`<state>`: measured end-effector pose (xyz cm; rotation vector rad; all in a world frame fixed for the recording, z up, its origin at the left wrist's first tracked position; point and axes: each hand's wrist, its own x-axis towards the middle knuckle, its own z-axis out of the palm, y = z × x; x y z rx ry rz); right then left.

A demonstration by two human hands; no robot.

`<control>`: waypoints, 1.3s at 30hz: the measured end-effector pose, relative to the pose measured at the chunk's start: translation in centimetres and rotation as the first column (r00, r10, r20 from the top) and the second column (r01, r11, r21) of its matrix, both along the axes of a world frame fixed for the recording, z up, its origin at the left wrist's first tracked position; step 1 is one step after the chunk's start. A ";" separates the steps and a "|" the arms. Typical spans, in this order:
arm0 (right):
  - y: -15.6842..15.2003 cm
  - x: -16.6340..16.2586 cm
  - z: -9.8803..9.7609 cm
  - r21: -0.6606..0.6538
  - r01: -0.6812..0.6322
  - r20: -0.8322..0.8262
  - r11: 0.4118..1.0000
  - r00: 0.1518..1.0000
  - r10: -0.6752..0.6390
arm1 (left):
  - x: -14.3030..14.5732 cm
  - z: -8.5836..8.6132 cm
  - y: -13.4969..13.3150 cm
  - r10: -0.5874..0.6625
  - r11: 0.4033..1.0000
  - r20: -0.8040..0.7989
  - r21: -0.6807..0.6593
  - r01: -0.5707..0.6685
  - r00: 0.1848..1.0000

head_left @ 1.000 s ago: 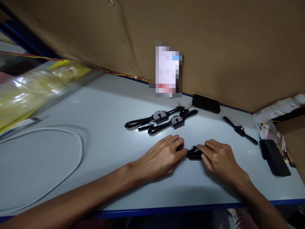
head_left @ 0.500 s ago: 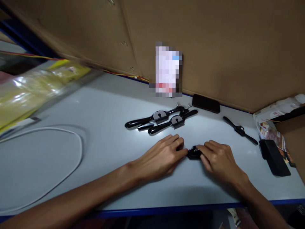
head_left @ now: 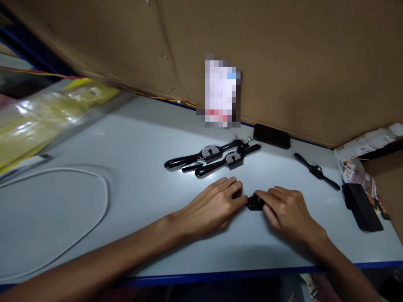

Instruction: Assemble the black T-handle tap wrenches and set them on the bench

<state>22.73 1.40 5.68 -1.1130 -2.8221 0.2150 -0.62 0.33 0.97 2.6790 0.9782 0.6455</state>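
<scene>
A black spokeshave [head_left: 255, 203] lies low over the table between my hands, with only its middle body showing. My left hand [head_left: 222, 203] is closed around its left end, hiding that handle. On the other side, my right hand [head_left: 285, 207] is closed over its right part, the index finger and thumb bent at the body near a small part I cannot make out. Just beyond my hands lie two more black spokeshaves [head_left: 210, 153] with grey blade plates, partly overlapping other black pieces. Another spokeshave [head_left: 316, 171] rests to the right.
A dark phone [head_left: 271, 136] lies by the cardboard wall [head_left: 283, 63], near a blurred-out upright pack [head_left: 220, 94]. At right sits a black bent holder [head_left: 362, 207] beside plastic packets. Left are a yellow plastic bag [head_left: 47, 113] and a looped white cable [head_left: 105, 197].
My right index finger has shifted slightly left over the spokeshave's body. My left hand keeps its grip, and the other things stay where they were.
</scene>
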 end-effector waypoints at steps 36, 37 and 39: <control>0.8 1.7 0.3 -0.090 0.004 0.077 0.996 0.997 0.003 | 0.0 -0.2 0.2 -0.036 0.964 -0.181 0.253 0.082 0.983; 0.8 1.7 0.5 -0.105 0.008 0.078 0.994 0.997 0.001 | -0.1 -0.2 0.2 -0.035 0.963 -0.184 0.256 0.082 0.982; 0.9 1.9 0.9 -0.153 0.008 0.049 0.988 0.999 0.000 | -0.1 -0.2 0.2 -0.032 0.962 -0.178 0.262 0.079 0.983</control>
